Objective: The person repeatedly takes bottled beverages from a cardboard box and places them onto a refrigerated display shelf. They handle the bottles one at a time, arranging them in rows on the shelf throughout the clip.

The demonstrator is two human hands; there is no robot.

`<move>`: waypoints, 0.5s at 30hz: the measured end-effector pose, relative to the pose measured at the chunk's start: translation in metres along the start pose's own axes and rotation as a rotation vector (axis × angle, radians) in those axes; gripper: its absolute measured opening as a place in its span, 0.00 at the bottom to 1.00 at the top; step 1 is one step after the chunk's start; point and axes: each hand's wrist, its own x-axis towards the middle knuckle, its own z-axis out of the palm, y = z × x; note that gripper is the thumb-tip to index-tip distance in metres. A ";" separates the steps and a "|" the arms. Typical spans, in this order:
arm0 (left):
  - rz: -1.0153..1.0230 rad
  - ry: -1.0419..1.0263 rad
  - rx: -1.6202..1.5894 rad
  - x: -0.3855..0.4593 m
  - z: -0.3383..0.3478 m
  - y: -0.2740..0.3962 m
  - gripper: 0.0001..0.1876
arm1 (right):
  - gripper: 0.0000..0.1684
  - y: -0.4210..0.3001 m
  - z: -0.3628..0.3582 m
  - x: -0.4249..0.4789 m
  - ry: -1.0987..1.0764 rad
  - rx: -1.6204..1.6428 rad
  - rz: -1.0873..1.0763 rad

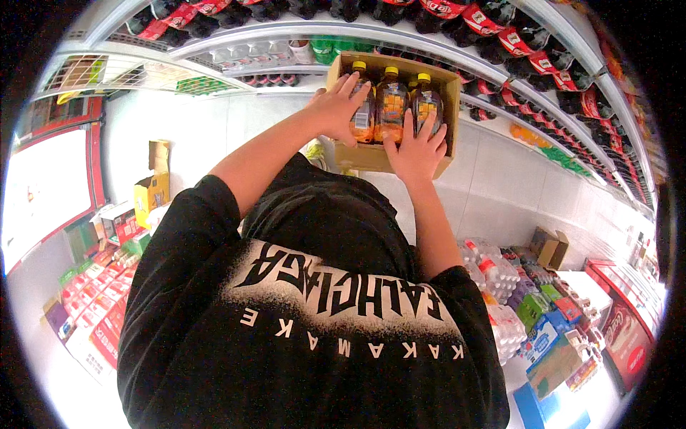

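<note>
An opened cardboard box (396, 157) stands before me, with several yellow-capped bottles of dark amber drink (390, 102) upright in it. My left hand (343, 110) reaches over the box's left side, fingers spread against the leftmost bottle. On the right, my right hand (420, 147) lies with spread fingers over the box's near edge, its fingertips at the lower part of the right bottle (427, 96). Neither hand is closed round a bottle. The lower part of the box and what bears it are partly hidden by my arms and black shirt.
Shelves of red-labelled cola bottles (485, 21) curve above and to the right. Clear and green bottles (321, 49) stand behind the box. Wrapped drink packs (496, 273) and cartons are stacked on the right floor, near a red cooler (624, 327). Red cartons (102, 305) lie at left.
</note>
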 end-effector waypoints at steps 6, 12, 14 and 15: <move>-0.037 0.019 0.003 -0.008 0.005 0.006 0.65 | 0.43 -0.002 -0.002 0.000 0.003 0.016 0.018; 0.009 0.160 -0.051 -0.030 0.021 0.008 0.54 | 0.44 -0.003 -0.001 -0.001 -0.002 0.053 0.036; 0.035 0.178 -0.047 -0.043 0.027 0.009 0.51 | 0.46 -0.002 0.005 0.002 0.016 0.099 0.029; 0.049 0.189 -0.053 -0.050 0.028 0.010 0.49 | 0.46 -0.001 0.005 0.002 -0.004 0.102 0.038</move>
